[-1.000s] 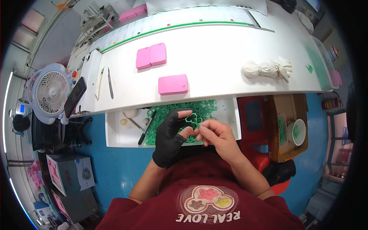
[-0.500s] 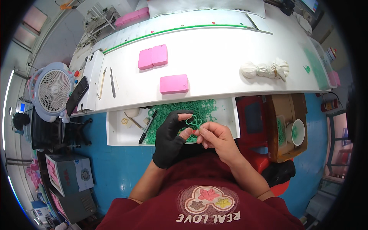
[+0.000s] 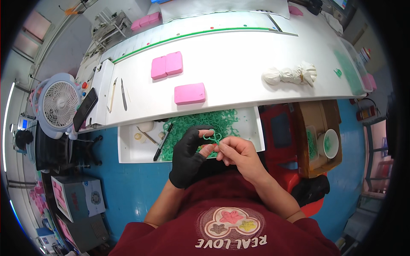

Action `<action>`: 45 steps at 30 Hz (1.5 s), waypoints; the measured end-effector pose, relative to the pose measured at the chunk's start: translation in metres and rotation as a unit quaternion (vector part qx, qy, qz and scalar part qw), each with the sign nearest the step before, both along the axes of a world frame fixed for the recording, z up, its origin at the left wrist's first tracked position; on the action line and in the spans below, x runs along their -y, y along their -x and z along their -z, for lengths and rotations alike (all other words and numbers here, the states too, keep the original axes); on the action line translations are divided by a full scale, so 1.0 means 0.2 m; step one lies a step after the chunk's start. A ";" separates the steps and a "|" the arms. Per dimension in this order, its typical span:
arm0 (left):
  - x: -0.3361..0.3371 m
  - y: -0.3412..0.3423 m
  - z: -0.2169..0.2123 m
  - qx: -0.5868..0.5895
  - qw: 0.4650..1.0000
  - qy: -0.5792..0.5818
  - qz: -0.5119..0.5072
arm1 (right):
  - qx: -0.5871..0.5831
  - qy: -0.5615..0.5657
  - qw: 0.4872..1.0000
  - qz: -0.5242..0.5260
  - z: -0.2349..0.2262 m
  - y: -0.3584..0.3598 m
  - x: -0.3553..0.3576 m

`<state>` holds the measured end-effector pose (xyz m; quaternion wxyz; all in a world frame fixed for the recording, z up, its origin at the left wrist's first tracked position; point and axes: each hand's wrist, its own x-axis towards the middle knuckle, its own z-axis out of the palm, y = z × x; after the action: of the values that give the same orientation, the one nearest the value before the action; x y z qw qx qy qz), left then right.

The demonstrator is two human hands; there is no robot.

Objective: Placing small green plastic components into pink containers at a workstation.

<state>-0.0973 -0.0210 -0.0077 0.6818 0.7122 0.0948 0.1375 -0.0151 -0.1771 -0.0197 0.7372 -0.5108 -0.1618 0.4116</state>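
Observation:
Between my two hands, above an open white drawer [image 3: 132,154], is a small green looped piece [image 3: 212,137] with curled ends. My left hand [image 3: 186,150], in a black glove that leaves the thumb and a fingertip bare, curls round its left side. Thumb and index finger of my bare right hand [image 3: 240,152] pinch its lower end. A small red bit shows at the fingertips, too small to name. Many similar green looped pieces [image 3: 192,119] lie heaped in the drawer below. A black pen [image 3: 163,141] rests against the heap's left side, near metal tweezers [image 3: 147,135].
On the white table [image 3: 239,81] lie a pink block [image 3: 190,94], two joined pink blocks [image 3: 167,65], a knife [image 3: 124,94] and a tied white cloth bundle [image 3: 290,75]. A phone [image 3: 86,109] leans by a fan [image 3: 61,101]. At right, a cardboard box [image 3: 320,167] holds a white bowl [image 3: 336,145].
The view has shifted slightly, so the table things sit a little further left. The green piece has turned a bit between my fingers. Both hands keep their grip.

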 end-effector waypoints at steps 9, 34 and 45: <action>0.01 0.00 0.03 -0.007 1.000 0.001 0.024 | 0.010 -0.006 1.000 0.006 0.00 0.00 0.00; 0.00 0.00 0.08 -0.010 0.999 -0.050 0.011 | 0.302 0.161 0.933 0.111 -0.07 0.04 -0.02; 0.06 -0.16 0.14 0.065 0.972 -0.218 -0.054 | 0.387 0.174 0.892 0.153 -0.08 -0.04 -0.01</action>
<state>-0.0644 -0.0323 -0.0360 0.5066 0.8269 0.0566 0.2375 -0.0068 -0.1749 -0.0032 0.5696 -0.7680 -0.2804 0.0847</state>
